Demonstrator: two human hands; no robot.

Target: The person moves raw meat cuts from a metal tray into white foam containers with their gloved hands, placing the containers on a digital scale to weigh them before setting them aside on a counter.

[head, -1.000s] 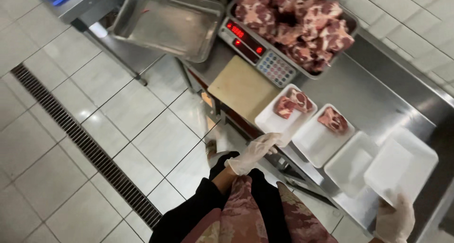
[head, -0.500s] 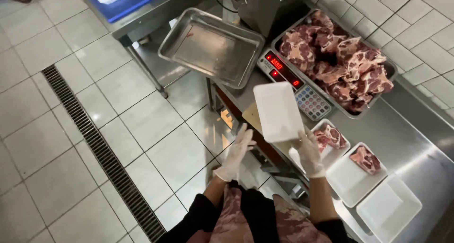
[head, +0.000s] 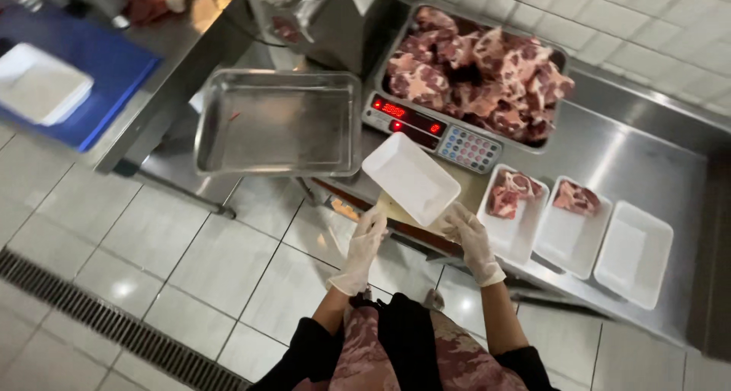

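My right hand [head: 470,239], in a thin glove, grips the near edge of an empty white foam tray [head: 410,178] and holds it tilted above the counter's front edge. My gloved left hand [head: 361,250] hangs just left of that tray with its fingers apart and nothing in it. Behind the tray stands a digital scale [head: 434,129] carrying a metal pan heaped with raw meat pieces [head: 476,75]. To the right lie three white trays in a row: one with meat [head: 512,194], one with a single piece [head: 576,199], and one empty tray [head: 633,252].
An empty steel pan [head: 278,122] sits left of the scale. A meat grinder [head: 304,14] stands behind it. A blue board with a white tray [head: 38,82] lies far left. A floor drain grate [head: 106,322] runs across the tiled floor below.
The view has shifted and closed in. The white tray now sits lower in front of the scale, held at its near edge by my right hand; my left hand stays beside it.
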